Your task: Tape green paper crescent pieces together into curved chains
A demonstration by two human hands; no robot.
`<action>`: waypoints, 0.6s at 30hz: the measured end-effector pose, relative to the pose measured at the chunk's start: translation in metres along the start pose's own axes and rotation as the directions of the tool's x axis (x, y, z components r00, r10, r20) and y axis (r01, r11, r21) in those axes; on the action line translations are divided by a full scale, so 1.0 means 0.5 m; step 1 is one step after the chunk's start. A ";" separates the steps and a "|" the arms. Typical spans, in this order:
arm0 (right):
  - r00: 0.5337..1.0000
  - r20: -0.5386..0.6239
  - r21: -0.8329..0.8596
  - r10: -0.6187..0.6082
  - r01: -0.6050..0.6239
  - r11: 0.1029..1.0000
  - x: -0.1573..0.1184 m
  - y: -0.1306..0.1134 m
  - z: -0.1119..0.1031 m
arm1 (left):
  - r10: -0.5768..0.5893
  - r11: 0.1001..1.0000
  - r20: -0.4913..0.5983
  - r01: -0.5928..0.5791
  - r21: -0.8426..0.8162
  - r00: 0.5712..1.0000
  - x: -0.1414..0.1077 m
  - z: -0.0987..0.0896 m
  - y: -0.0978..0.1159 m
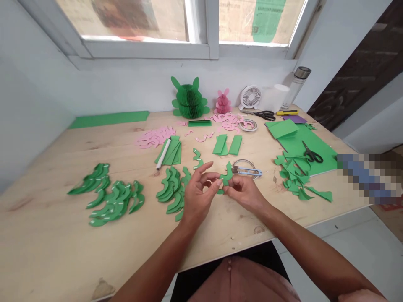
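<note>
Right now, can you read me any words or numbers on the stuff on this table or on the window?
No word, brand or number here can be read.
The printed paper behind the window glass: its print is too blurred to read.
The yellow utility knife: too small to tell if anything is written on it.

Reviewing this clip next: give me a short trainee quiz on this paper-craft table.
1. What is the right hand pinching?
2. True or false: the pink honeycomb rabbit is larger than the green honeycomb rabbit.
3. What lies on the green sheet: A black-handled scissors, B yellow utility knife, C water bottle?
Key: 1 a curved green paper piece; 2 false; 3 A.
</note>
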State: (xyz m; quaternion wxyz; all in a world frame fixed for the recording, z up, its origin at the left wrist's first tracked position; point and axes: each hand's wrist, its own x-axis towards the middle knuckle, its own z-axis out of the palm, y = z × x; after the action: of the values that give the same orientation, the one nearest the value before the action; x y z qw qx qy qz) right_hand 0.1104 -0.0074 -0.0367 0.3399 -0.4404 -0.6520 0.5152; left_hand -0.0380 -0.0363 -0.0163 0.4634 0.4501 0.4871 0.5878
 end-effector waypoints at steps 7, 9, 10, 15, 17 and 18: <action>0.999 0.050 0.001 0.022 -0.022 1.000 -0.007 -0.017 0.005 | -0.087 0.985 0.004 0.087 -0.149 0.996 -0.002 0.005 0.008; 0.999 0.034 -0.001 0.015 -0.015 1.000 -0.006 -0.022 0.003 | -0.090 0.983 0.011 0.091 -0.157 0.996 -0.002 0.005 0.007; 1.000 0.025 -0.002 0.008 -0.008 1.000 -0.005 -0.023 0.002 | -0.091 0.984 0.014 0.092 -0.155 0.996 -0.002 0.005 0.007; 0.997 -0.049 -0.016 -0.052 0.051 0.999 -0.001 -0.028 -0.006 | -0.095 0.987 0.029 0.098 -0.129 0.995 -0.003 0.005 0.004; 0.996 -0.057 -0.016 -0.069 0.068 0.998 -0.001 -0.028 -0.007 | -0.104 0.987 0.031 0.107 -0.124 0.994 -0.004 0.006 0.006; 0.996 -0.053 -0.017 -0.072 0.071 0.997 -0.002 -0.028 -0.008 | -0.106 0.986 0.025 0.108 -0.124 0.994 -0.004 0.006 0.006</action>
State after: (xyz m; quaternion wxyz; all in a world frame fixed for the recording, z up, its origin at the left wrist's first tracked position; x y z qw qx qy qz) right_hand 0.1109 -0.0078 -0.0221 0.3722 -0.4329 -0.6619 0.4858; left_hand -0.0349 -0.0381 -0.0130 0.5260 0.3988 0.4686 0.5871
